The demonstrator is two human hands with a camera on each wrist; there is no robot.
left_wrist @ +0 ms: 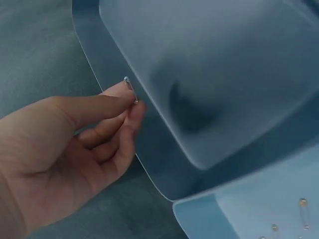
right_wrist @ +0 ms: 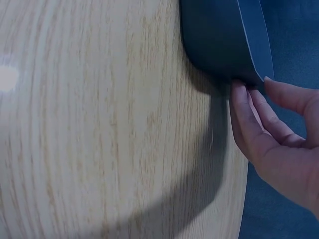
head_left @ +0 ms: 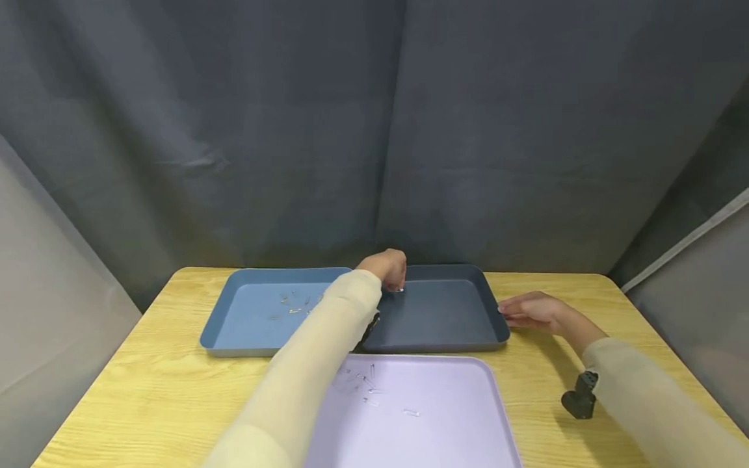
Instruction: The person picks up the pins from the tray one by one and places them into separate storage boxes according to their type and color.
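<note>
My left hand (head_left: 391, 276) reaches over the far left corner of a dark grey-blue tray (head_left: 462, 338). It pinches a small metal safety pin (left_wrist: 130, 89) between thumb and forefinger, just above the tray's rim (left_wrist: 114, 64). The pin (head_left: 400, 290) shows as a glint under the fingertips in the head view. My right hand (head_left: 515, 312) lies on the table with nearly straight fingers (right_wrist: 246, 109) touching the right rim of the dark tray (right_wrist: 234, 45). It holds nothing.
A light blue tray (head_left: 234, 325) with several safety pins (head_left: 295, 302) stands left of the dark one. A lilac tray (head_left: 445, 422) with a few pins (head_left: 363, 383) lies nearest me. All rest on a wooden table (head_left: 134, 377) inside grey curtains.
</note>
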